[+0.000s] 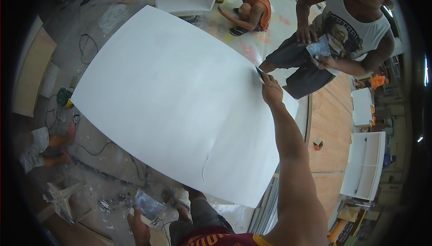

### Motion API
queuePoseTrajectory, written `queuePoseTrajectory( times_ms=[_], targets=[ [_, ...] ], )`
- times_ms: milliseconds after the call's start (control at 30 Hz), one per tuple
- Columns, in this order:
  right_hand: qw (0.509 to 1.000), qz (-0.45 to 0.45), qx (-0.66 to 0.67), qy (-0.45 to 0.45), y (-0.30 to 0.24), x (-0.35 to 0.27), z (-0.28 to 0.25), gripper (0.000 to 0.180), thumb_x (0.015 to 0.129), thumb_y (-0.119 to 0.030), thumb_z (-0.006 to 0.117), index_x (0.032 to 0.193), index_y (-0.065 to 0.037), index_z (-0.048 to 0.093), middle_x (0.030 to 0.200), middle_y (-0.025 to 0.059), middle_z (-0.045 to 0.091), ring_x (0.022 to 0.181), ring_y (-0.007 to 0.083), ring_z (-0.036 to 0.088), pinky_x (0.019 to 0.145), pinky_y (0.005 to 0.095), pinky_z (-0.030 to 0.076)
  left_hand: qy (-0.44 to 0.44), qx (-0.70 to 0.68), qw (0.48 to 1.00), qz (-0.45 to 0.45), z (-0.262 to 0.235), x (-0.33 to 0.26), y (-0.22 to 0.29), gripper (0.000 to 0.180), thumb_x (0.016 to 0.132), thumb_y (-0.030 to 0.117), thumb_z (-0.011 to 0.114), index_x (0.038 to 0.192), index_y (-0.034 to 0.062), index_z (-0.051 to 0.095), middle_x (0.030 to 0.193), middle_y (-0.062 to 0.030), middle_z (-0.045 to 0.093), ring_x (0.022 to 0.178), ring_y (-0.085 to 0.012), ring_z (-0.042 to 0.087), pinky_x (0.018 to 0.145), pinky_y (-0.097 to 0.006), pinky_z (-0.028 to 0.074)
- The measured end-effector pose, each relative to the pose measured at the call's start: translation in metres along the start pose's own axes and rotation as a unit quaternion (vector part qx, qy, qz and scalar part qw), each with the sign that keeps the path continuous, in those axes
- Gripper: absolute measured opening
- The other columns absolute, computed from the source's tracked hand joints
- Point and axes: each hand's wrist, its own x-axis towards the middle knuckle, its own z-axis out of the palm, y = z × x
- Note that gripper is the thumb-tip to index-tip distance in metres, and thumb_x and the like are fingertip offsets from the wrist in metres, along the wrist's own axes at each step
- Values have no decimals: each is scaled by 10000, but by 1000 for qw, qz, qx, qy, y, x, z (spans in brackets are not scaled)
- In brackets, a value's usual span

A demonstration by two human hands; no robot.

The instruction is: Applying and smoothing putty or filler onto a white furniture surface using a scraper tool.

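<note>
White panel (175, 102) stretches wide; the right hand (272, 91) grips a flat blade (259, 74) near its edge (left hand (138, 229) grasping a grey plate (149, 204)).

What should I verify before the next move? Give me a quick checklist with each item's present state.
1. Right hand gripping the scraper: ok, held at the far right part of the white panel.
2. Left hand gripping the flat grey plate: ok, beyond the panel's near edge.
3. Panel surface free of marks: not ok, a thin curved streak shows toward the near edge.
4. Wide space around the panel: not ok, a co-worker stands close by its right side.
5. Panel firmly supported: cannot tell, its underside is hidden.
</note>
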Motion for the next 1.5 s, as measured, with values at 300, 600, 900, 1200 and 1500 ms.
queuePoseTrajectory(
  times_ms=[300, 600, 900, 1200, 1500],
  targets=[
    [990, -82, 12, -117, -2, -27, 17, 461, 901, -125, 500, 1361, -142, 515, 1265, 143, 614, 1132, 345, 613, 931, 460, 511, 20, 78, 997, 10, 33, 15, 22, 360, 1014, 334, 533, 1085, -13, 596, 986, -74, 625, 830, -151, 601, 717, -311, 490],
    [921, 331, 70, -192, 79, 29, -9, 449, 895, -238, 463, 1309, -104, 575, 1222, 225, 648, 1109, 369, 647, 948, 471, 499, 39, 42, 998, 5, 48, 33, 22, 394, 1021, 341, 524, 1084, -43, 582, 981, -106, 607, 866, -189, 577, 774, -341, 480],
    [969, 185, 127, -107, -36, 83, 5, 399, 896, -330, 485, 1148, -82, 669, 1165, 193, 680, 1087, 355, 654, 922, 470, 507, 37, 230, 968, 96, 11, 23, 3, 390, 1035, 290, 497, 1127, -80, 578, 1022, -134, 627, 892, -228, 588, 822, -362, 473],
    [985, -23, 76, -153, -184, 7, -14, 368, 888, -275, 505, 1217, -206, 654, 1070, 106, 700, 1020, 327, 665, 879, 466, 526, 41, 304, 946, 107, -21, 2, -3, 440, 1014, 360, 535, 1016, -71, 621, 941, -135, 625, 874, -226, 584, 811, -370, 460],
    [945, -275, 133, -118, -312, -234, -13, 378, 904, -193, 544, 1272, -249, 612, 1127, 42, 650, 1034, 281, 642, 813, 432, 540, 14, 59, 996, 61, -80, -54, -21, 330, 1016, 264, 548, 1015, -56, 626, 813, -43, 614, 741, -147, 578, 681, -341, 466]
  ],
)
